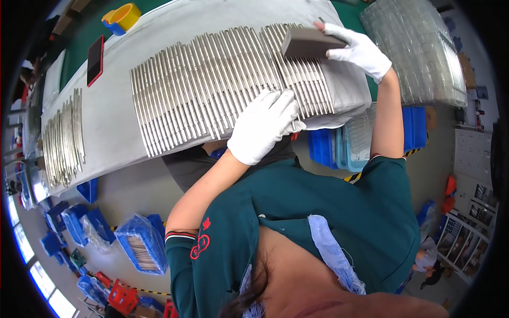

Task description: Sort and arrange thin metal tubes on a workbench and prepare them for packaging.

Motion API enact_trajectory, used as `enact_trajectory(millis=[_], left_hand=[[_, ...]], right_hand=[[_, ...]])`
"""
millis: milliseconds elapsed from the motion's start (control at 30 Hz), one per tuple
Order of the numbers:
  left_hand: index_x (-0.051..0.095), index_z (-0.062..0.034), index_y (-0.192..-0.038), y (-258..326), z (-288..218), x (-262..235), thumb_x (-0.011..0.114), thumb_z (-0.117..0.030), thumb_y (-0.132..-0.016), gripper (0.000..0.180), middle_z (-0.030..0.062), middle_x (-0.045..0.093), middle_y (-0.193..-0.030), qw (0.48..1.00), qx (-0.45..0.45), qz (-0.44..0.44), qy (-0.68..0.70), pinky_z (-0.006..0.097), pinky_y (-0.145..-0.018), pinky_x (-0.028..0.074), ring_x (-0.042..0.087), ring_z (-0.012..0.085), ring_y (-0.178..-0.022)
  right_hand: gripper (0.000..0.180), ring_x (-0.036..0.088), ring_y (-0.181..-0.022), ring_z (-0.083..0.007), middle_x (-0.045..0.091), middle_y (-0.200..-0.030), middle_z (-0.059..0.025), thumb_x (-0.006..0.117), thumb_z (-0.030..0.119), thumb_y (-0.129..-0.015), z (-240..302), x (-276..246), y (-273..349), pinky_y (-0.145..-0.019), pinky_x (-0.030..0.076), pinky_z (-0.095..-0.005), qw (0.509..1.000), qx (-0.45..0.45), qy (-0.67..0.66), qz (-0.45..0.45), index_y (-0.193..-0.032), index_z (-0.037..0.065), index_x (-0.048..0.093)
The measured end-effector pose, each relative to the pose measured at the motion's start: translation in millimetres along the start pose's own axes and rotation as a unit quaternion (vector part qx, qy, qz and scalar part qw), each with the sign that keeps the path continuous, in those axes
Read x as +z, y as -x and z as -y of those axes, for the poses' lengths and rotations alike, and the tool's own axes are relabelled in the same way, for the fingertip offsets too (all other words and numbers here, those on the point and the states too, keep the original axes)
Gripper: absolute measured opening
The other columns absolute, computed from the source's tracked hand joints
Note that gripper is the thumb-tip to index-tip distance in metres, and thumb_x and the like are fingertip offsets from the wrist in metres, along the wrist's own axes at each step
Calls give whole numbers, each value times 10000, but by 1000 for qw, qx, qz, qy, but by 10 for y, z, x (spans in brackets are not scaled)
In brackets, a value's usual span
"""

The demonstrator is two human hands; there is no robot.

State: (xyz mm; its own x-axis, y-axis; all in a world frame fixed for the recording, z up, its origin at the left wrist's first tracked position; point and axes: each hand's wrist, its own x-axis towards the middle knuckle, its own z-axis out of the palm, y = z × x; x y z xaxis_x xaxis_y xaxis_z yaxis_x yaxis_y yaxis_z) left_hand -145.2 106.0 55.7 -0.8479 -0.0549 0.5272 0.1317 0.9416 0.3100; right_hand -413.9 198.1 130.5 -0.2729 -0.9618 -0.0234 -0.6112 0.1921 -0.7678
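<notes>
Many slim silvery metal rods [183, 95] lie side by side in a long row on a grey cloth-covered table. My left hand [263, 124], in a white glove, is closed at the near ends of the rods toward the right of the row, with a rod end showing between thumb and fingers. My right hand [360, 50] wears a white glove with some fingertips bare. It grips a dark grey rectangular block [310, 43], which sits over the far part of the right-hand rods and hides part of them. Whether the block touches them, I cannot tell.
A smaller group of rods [64, 140] lies at the table's left end. Behind it are a red-edged phone [95, 61] and a yellow and blue tape dispenser [122, 18]. Clear plastic trays [416, 50] are stacked at right. Blue bins [321, 148] stand below the table edge.
</notes>
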Motion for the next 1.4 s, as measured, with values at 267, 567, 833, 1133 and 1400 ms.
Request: enact_trajectory(millis=[267,567,833,1133,1400], left_hand=[[603,7,-1095,-67,-55,-35,759,-459,-724,616,120,569,-1014,1000,-7,-2,13,392,-834,467,566,287,-937],[561,-12,-1284,36,-47,52,668,-270,-863,505,178,557,-1236,998,-20,43,-33,476,-1063,387,529,331,-1171],[549,-36,-1224,96,23,-108,695,-207,-831,453,135,572,-1189,998,-19,62,22,415,-919,456,563,311,-1065],[555,-102,-1373,499,230,-659,692,-627,-731,841,180,567,-1307,986,-126,53,-100,553,-1069,357,529,408,-1197],[588,-108,-1339,749,427,-718,658,-661,-720,833,157,574,-1331,981,-134,57,-129,531,-1088,354,522,382,-1229]], right_hand=[[552,654,-965,-178,692,-1099,-103,743,192,-887,-72,301,-739,-803,549,-285,952,-33,-288,-99,-1359,-32,564],[548,606,-1176,-267,614,-1311,-155,683,223,-947,325,1032,-1879,-1019,491,-375,831,-21,-534,155,-1422,11,507],[501,643,-1099,-265,638,-1243,-151,705,28,-893,775,824,-1517,-908,571,-368,862,72,-489,110,-1368,6,548],[511,591,-1200,-221,629,-1314,-126,626,292,-979,739,1455,-2119,-1024,454,-304,938,-76,-323,102,-1390,1,537],[443,598,-1173,-138,624,-1289,-34,579,313,-1024,202,1606,-2472,-1064,459,-318,858,-42,-450,243,-1357,22,554]])
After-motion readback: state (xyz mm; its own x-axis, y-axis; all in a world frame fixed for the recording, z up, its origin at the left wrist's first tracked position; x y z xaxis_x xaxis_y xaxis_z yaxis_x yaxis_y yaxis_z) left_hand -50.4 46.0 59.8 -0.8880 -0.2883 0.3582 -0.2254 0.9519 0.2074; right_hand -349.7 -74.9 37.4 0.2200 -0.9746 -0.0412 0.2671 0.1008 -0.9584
